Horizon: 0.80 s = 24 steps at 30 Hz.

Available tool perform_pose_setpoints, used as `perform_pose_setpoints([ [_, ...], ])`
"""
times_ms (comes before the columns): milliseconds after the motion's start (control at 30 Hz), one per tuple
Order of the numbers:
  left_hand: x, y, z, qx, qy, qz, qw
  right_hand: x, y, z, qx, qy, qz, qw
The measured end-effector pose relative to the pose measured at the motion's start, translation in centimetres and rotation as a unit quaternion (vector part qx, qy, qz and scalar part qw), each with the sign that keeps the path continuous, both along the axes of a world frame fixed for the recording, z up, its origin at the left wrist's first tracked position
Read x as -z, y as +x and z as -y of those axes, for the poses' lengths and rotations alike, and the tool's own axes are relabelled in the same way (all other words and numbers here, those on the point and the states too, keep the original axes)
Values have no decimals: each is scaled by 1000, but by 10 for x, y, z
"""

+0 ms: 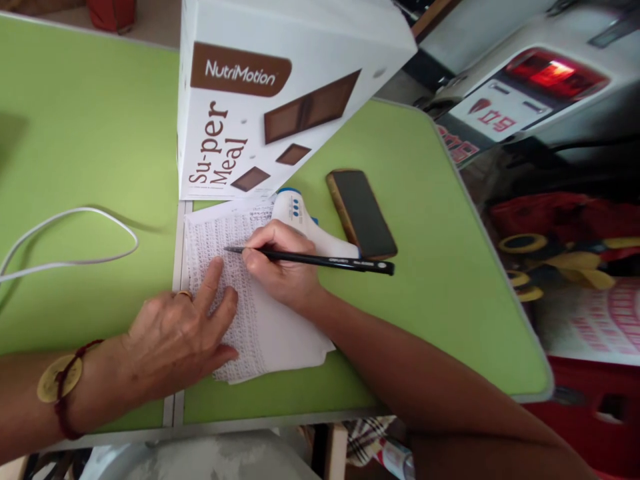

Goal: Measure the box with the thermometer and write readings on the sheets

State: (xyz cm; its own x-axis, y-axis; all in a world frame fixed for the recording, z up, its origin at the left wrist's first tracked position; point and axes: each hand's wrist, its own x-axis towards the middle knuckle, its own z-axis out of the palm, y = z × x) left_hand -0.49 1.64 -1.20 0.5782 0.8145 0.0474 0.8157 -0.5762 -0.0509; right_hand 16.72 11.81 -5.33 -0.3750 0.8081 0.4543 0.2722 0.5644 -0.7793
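My right hand (pixel 283 263) grips a black pen (pixel 330 261) between thumb and fingers, its tip at the written rows of a white paper sheet (pixel 290 333). Small dense handwriting fills the sheet's left and upper parts. My left hand (pixel 180 330) lies on the paper's left side with its fingers spread, the index fingertip close below the pen tip. It wears a ring and a dark red cord bracelet with a gold disc (pixel 60 379). Partly hidden behind my right hand is a white and blue handheld device (pixel 290 210), possibly an infrared thermometer.
A tall white NutriMotion box (pixel 240 133) stands on the green table (pixel 440 287) just beyond the paper. A phone (pixel 363 213) in a brown case lies to the right. At the left is a white cable loop (pixel 75 212). A vehicle's tail light (pixel 557 73) glows beyond the table edge.
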Motion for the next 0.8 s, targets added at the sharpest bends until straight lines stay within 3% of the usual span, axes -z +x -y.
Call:
perform_pose_setpoints([
  [500,2,-1,1,-3,19,4,1000,1,0,0,-5,6,-17,1000],
  [800,8,-5,-1,1,118,64,991,1,0,0,-5,-26,-23,999],
])
